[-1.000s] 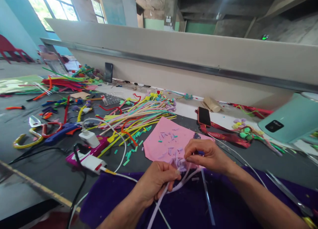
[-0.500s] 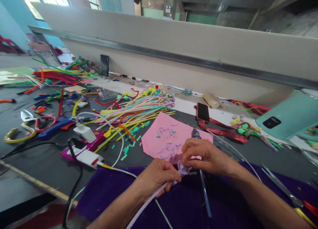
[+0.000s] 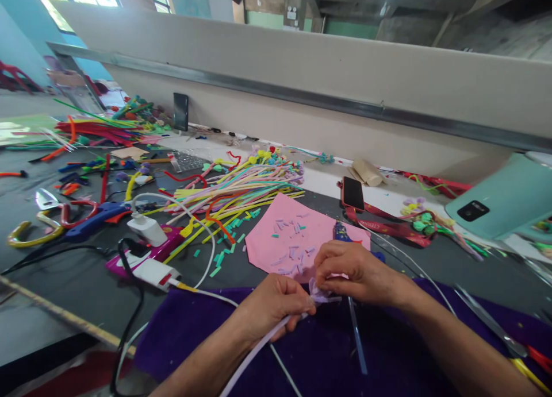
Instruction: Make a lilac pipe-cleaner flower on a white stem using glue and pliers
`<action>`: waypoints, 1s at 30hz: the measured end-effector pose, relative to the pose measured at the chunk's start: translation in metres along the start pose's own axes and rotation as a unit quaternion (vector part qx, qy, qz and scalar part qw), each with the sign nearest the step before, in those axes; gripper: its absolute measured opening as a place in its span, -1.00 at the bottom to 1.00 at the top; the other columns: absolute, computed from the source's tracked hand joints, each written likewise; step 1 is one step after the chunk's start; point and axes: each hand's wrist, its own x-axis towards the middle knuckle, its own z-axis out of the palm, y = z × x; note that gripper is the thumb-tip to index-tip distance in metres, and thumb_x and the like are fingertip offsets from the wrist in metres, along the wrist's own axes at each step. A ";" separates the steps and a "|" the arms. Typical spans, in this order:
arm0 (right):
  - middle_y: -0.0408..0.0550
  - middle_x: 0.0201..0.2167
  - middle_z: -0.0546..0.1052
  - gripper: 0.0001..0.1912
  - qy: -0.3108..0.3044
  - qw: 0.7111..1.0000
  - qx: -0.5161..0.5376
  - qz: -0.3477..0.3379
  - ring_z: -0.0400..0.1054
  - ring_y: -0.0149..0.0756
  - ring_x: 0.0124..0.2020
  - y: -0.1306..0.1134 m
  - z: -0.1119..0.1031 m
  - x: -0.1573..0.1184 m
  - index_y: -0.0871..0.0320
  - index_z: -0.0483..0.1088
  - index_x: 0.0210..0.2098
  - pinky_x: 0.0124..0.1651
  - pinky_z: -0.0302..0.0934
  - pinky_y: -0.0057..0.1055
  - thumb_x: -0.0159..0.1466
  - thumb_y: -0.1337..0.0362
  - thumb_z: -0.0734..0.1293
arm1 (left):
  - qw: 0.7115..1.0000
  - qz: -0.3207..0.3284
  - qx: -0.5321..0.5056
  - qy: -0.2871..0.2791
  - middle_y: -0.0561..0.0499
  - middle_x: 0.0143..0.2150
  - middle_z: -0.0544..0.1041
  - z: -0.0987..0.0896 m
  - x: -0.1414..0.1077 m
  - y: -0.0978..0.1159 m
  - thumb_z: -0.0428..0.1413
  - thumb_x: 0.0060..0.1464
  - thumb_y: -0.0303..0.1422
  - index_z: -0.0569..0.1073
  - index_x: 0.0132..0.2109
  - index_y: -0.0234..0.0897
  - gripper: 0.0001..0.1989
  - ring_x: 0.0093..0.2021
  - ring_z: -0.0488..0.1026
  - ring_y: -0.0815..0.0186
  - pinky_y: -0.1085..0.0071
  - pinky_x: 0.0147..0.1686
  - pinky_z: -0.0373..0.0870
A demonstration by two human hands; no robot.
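Observation:
My left hand [image 3: 276, 305] pinches a pale lilac pipe-cleaner stem [image 3: 254, 351] close to its top, the long end trailing down toward me. At that top sits a small lilac flower head [image 3: 319, 293]. My right hand [image 3: 353, 270] has its thumb and fingers closed on the flower head's petals from the right; the fingertips partly cover it. Just beyond the hands lies a pink sheet [image 3: 267, 236] scattered with short lilac pieces [image 3: 295, 253]. A blue glue gun [image 3: 340, 231] lies behind my right hand, with a clear glue stick [image 3: 356, 334] showing below it.
Purple cloth [image 3: 194, 328] covers the near edge. To the left are a power strip [image 3: 172, 239] with cables, scissors [image 3: 47, 213] and blue-handled pliers [image 3: 97, 222]. Bundled pipe cleaners [image 3: 241, 184] lie farther back. Rightward are a phone [image 3: 352, 193], a green tumbler [image 3: 495, 199] and more scissors [image 3: 495, 322].
Both hands stay almost in place on the lilac flower. My right fingers have shifted very slightly at the petals, and more of the blue glue gun shows behind them.

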 end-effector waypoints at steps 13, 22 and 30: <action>-0.09 -0.32 0.41 -0.92 -0.026 0.999 -0.033 0.008 0.26 -0.37 -0.26 -0.006 0.000 0.002 0.20 0.39 -0.35 -0.18 0.10 -0.43 0.20 0.42 0.25 | 0.999 0.002 0.036 0.005 0.17 -0.81 0.28 0.000 0.000 0.000 0.17 -0.19 -0.32 0.47 -0.53 -0.39 -0.82 -0.86 0.02 0.57 0.56 -0.84 -0.19; -0.10 -0.34 0.43 -0.93 -0.009 0.998 -0.059 0.013 0.27 -0.36 -0.26 -0.004 0.003 0.001 0.19 0.40 -0.39 -0.16 0.08 -0.40 0.18 0.41 0.27 | 0.999 -0.004 0.041 0.008 0.19 -0.80 0.26 0.000 -0.001 0.001 0.17 -0.19 -0.30 0.47 -0.52 -0.37 -0.82 -0.86 0.01 0.58 0.58 -0.85 -0.18; -0.07 -0.36 0.44 -0.86 0.091 0.995 0.032 0.008 0.32 -0.39 -0.31 -0.001 -0.015 -0.006 0.14 0.48 -0.28 -0.24 0.17 -0.43 0.21 0.30 0.28 | 0.999 -0.001 -0.044 -0.023 0.18 -0.83 0.26 -0.003 -0.001 0.003 0.14 -0.16 -0.32 0.49 -0.52 -0.39 -0.82 -0.90 -0.02 0.59 0.60 -0.89 -0.21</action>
